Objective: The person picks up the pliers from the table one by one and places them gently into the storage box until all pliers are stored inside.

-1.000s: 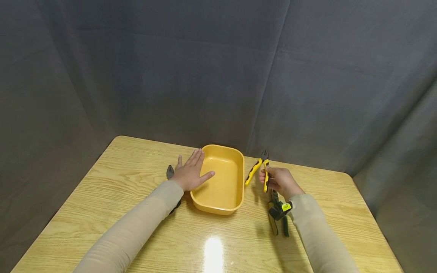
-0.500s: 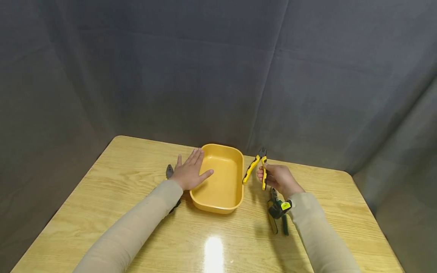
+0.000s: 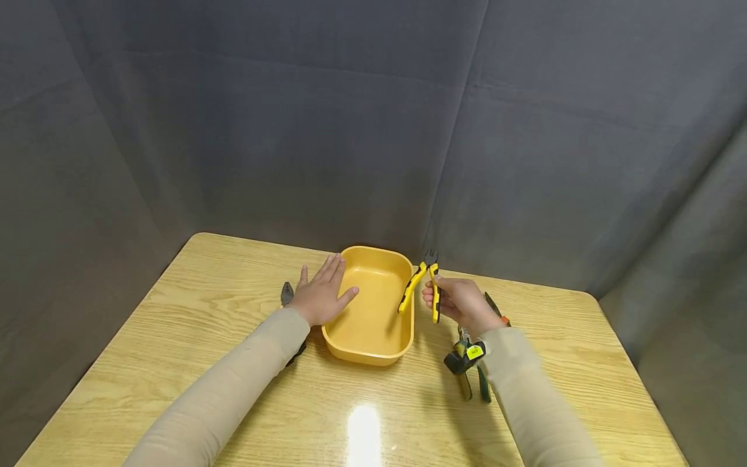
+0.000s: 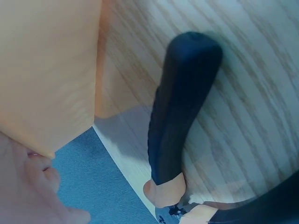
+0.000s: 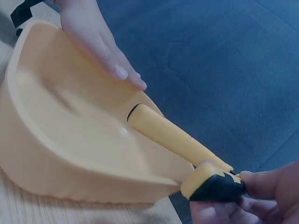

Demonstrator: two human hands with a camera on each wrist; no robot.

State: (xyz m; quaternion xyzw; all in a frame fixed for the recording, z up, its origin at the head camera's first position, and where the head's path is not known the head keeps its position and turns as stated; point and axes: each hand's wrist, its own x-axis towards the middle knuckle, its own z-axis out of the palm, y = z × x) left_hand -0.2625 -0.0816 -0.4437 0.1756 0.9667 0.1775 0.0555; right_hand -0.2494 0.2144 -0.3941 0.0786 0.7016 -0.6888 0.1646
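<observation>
my right hand [image 3: 461,303] has its grip pinched on one handle of the yellow-and-black pliers [image 3: 421,285], lifted at the yellow tub's [image 3: 367,350] right rim. they look stiff, head-heavy and the handles splay, so i'd take both. left hand [image 3: 321,295] lies flat on the left rim. i count four hand tools, one tub on the counter [image 3: 192,305].

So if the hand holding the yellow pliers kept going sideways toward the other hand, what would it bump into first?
Probably the yellow tub. The right hand holds the yellow pliers with one handle already over the tub's near rim, so the pliers would likely reach the tub's inside first, then the left hand on the far rim. Height is hard to judge.
</observation>
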